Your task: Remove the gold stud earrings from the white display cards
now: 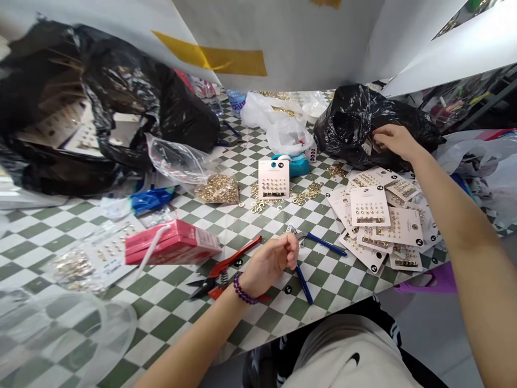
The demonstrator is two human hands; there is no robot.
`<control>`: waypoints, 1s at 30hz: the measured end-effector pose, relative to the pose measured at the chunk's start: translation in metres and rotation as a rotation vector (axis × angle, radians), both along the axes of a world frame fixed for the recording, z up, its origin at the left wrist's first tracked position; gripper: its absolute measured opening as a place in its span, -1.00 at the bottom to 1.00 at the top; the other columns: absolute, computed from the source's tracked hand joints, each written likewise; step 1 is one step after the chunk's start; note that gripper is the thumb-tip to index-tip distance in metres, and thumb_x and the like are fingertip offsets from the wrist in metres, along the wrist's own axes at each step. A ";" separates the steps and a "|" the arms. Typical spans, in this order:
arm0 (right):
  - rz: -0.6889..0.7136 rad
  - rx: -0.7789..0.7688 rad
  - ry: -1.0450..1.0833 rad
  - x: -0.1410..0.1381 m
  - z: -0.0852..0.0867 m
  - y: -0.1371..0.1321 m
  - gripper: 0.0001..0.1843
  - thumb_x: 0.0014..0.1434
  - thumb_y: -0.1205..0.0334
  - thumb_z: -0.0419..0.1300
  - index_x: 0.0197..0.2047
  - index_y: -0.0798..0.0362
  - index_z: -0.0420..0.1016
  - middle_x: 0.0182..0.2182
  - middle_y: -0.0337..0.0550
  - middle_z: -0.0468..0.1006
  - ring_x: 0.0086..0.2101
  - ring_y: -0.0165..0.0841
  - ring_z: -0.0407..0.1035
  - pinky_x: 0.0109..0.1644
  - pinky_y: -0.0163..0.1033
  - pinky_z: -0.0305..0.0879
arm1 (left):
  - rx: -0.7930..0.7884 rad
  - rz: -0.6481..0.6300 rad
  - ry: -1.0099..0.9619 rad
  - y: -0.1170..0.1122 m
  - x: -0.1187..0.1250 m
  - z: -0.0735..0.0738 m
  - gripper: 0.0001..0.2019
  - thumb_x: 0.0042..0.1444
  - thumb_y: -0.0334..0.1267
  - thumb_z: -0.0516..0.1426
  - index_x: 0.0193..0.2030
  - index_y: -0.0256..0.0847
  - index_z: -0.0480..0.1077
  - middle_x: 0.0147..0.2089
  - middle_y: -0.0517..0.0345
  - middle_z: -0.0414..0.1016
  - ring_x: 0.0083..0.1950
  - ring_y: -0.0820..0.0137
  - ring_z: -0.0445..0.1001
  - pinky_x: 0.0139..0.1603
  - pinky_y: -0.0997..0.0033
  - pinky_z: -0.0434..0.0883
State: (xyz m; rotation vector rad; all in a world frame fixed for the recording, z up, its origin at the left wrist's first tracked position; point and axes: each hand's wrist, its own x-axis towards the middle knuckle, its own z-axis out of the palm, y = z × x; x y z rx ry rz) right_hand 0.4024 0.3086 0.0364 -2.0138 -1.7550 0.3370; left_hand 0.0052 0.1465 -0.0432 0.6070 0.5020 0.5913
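My right hand (393, 141) reaches into the mouth of the black plastic bag (343, 126) at the back right. Its fingers are bent together beside a small piece of card (367, 145); what they grip is partly hidden. My left hand (274, 256), with a purple bead bracelet, is loosely curled with nothing visible in it. Close by are blue-handled pliers (325, 244) and red-handled cutters (228, 264). Below the bag lies a loose pile of earring cards (369, 207). A single earring card (273, 179) leans upright at mid-table among gold-coloured hoops (307, 194).
A big black bag (169, 108) with cards inside fills the back left. Before it are a zip bag of gold-coloured pieces (218, 188), a red drink carton (173, 242) with a straw and a clear plastic container (117, 328). White paper sheeting (291, 48) hangs over the back.
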 end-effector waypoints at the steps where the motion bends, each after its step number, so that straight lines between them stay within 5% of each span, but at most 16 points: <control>1: 0.023 -0.011 -0.088 -0.003 -0.002 -0.002 -0.60 0.16 0.17 0.12 0.02 0.19 0.44 -0.10 0.01 0.52 -0.16 -0.28 0.43 -0.05 -0.20 0.38 | -0.005 0.003 0.006 0.000 0.000 0.000 -0.72 0.08 -0.08 0.14 -0.44 -0.29 0.34 -0.53 0.20 0.13 -0.53 0.53 0.17 -0.46 0.55 0.23; 5: 0.098 -0.131 -0.475 -0.020 -0.013 -0.009 -0.61 0.02 0.18 0.19 -0.07 0.13 0.47 -0.10 0.03 0.46 -0.13 -0.15 0.38 -0.03 -0.11 0.33 | -0.025 0.007 0.028 0.000 0.001 0.001 -0.73 0.05 -0.08 0.14 -0.44 -0.28 0.35 -0.53 0.20 0.14 -0.53 0.53 0.16 -0.47 0.55 0.25; 10: 0.080 -0.218 -0.563 -0.030 -0.022 -0.016 -0.42 0.02 0.08 0.18 0.12 0.09 0.33 0.01 0.14 0.32 -0.11 -0.03 0.35 -0.11 -0.01 0.34 | -0.035 0.008 -0.047 -0.001 0.000 0.000 -0.71 0.03 -0.05 0.09 -0.43 -0.28 0.35 -0.53 0.19 0.12 -0.52 0.51 0.16 -0.48 0.53 0.26; 20: 0.066 -0.114 -0.680 -0.042 -0.023 -0.019 -0.62 0.07 0.35 0.07 -0.02 0.19 0.44 -0.04 0.25 0.38 -0.08 0.05 0.33 -0.10 0.06 0.29 | -0.007 0.025 -0.046 -0.003 0.002 -0.001 -0.71 0.03 -0.05 0.08 -0.43 -0.28 0.34 -0.53 0.18 0.12 -0.52 0.50 0.15 -0.45 0.53 0.28; 23: 0.031 0.005 -0.631 -0.039 -0.013 -0.020 -0.67 0.19 0.29 -0.02 -0.08 0.22 0.46 -0.05 0.26 0.40 0.01 0.07 0.26 -0.06 0.09 0.26 | -0.015 0.031 -0.035 -0.003 0.003 0.000 -0.71 0.02 -0.05 0.09 -0.44 -0.28 0.34 -0.53 0.19 0.12 -0.52 0.50 0.16 -0.45 0.52 0.28; 28: -0.271 0.281 -0.348 -0.007 0.023 -0.013 -0.68 0.23 0.26 -0.03 -0.14 0.22 0.48 -0.07 0.26 0.44 -0.06 -0.03 0.31 0.01 0.09 0.17 | -0.004 0.030 -0.020 -0.003 0.003 0.002 -0.71 0.04 -0.06 0.08 -0.44 -0.28 0.33 -0.52 0.18 0.12 -0.52 0.50 0.16 -0.45 0.51 0.29; 30: -0.293 0.353 -0.203 0.006 0.033 -0.008 -0.69 0.22 0.28 -0.05 -0.15 0.23 0.46 -0.08 0.26 0.44 -0.08 -0.10 0.31 0.04 0.05 0.15 | -0.005 0.033 -0.026 -0.003 0.003 0.002 -0.71 0.04 -0.05 0.08 -0.43 -0.28 0.33 -0.52 0.19 0.12 -0.52 0.50 0.16 -0.45 0.51 0.28</control>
